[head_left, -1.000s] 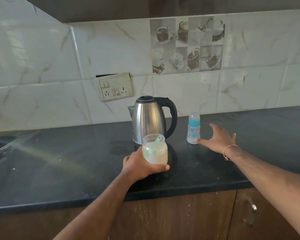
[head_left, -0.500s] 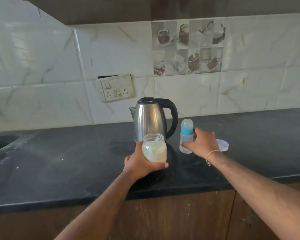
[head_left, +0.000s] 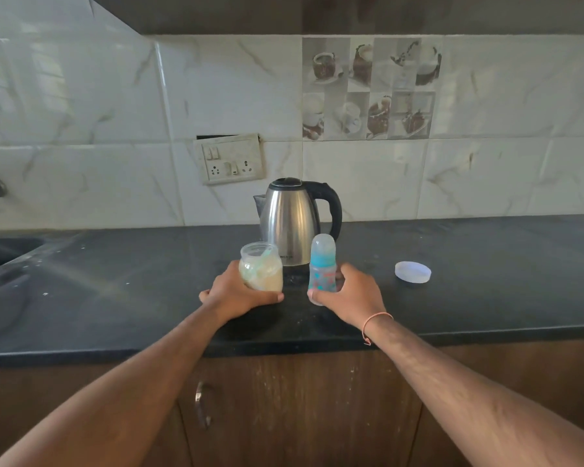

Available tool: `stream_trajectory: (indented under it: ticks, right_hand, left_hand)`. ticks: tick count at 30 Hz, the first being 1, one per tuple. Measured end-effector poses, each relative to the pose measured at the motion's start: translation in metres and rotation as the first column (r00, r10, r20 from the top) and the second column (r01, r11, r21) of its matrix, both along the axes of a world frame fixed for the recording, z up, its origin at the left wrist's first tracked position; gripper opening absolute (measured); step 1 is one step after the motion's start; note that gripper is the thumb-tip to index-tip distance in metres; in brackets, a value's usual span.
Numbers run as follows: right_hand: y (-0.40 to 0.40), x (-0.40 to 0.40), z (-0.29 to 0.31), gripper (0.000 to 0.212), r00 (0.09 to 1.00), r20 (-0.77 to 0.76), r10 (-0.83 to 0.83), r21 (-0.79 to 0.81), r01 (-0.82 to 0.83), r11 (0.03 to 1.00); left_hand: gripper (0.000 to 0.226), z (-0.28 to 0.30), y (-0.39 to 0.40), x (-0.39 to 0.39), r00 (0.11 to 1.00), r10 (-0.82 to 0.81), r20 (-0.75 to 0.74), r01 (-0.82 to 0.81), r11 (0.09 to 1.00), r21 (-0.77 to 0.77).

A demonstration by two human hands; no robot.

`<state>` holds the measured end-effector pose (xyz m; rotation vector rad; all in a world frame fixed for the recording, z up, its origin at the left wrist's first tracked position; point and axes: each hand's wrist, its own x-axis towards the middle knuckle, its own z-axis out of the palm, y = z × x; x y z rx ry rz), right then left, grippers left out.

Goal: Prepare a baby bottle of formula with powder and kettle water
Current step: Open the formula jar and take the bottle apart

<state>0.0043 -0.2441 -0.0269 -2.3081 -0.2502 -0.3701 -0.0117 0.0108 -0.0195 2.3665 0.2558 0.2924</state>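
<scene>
Fingers, left: our left hand (head_left: 240, 293) curls round the powder jar (head_left: 261, 267), thumb lying along its base on the near side and the other fingers wrapped behind it, so the grip is firm.
Fingers, right: our right hand (head_left: 346, 294) grips the baby bottle (head_left: 322, 265) low on its body; the thumb tip shows at the bottle's base, the remaining fingers fold round the far side.
Powder jar: clear, lid off, part full of pale powder, with a light green scoop (head_left: 263, 258) leaning inside it; it stands upright at the counter's centre, at 9 o'clock from the bottle and just beside it.
Baby bottle: upright, blue collar under a translucent cap, printed pattern on the body; we cannot tell whether its base rests on the counter.
Kettle: the steel kettle (head_left: 289, 222) with a black handle stands at 12 o'clock from both hands, just behind jar and bottle, spout toward 9 o'clock.
Lid: a round translucent lid (head_left: 413, 272) lies flat at 3 o'clock from our right hand, apart from it.
Counter: a dark stone countertop (head_left: 132, 281) carries everything; a sink edge shows far out at 9 o'clock.
Wall: marbled tiles with a switch and socket plate (head_left: 230, 159) at 11 o'clock above the kettle.
Wrist: we wear a thin orange band (head_left: 375, 323) on the right wrist.
</scene>
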Motion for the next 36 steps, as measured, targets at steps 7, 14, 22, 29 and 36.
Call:
stream_trajectory:
  ticks: [7, 14, 22, 29, 36]
  right_hand:
    - [0.013, -0.001, 0.003, 0.053, 0.995, -0.018, 0.097, 0.014, -0.096, 0.995]
    - [0.013, 0.002, 0.002, 0.063, 0.991, -0.041, 0.125, 0.009, -0.125, 0.992]
    - [0.005, 0.002, -0.004, 0.101, 0.981, 0.051, 0.185, 0.040, -0.187, 0.981]
    - [0.001, 0.007, 0.001, 0.051, 0.975, 0.087, 0.204, 0.429, -0.222, 0.876]
    - [0.017, 0.020, 0.014, 0.048, 0.970, 0.154, 0.190, 0.347, -0.233, 0.909]
  left_hand:
    - [0.129, -0.012, 0.022, -0.022, 0.968, 0.194, 0.161, -0.189, 0.981, -0.048]
    - [0.088, -0.002, -0.028, -0.034, 0.684, -0.191, 0.704, -0.019, 0.960, 0.278]
    - [0.095, -0.013, -0.076, -0.005, 0.860, -0.356, 0.366, 0.420, 0.901, -0.109]
    - [0.080, -0.007, -0.075, 0.017, 0.912, -0.401, 0.086, 0.410, 0.887, -0.212]
    - [0.055, -0.009, -0.082, 0.022, 0.900, -0.432, 0.058, 0.433, 0.901, -0.015]
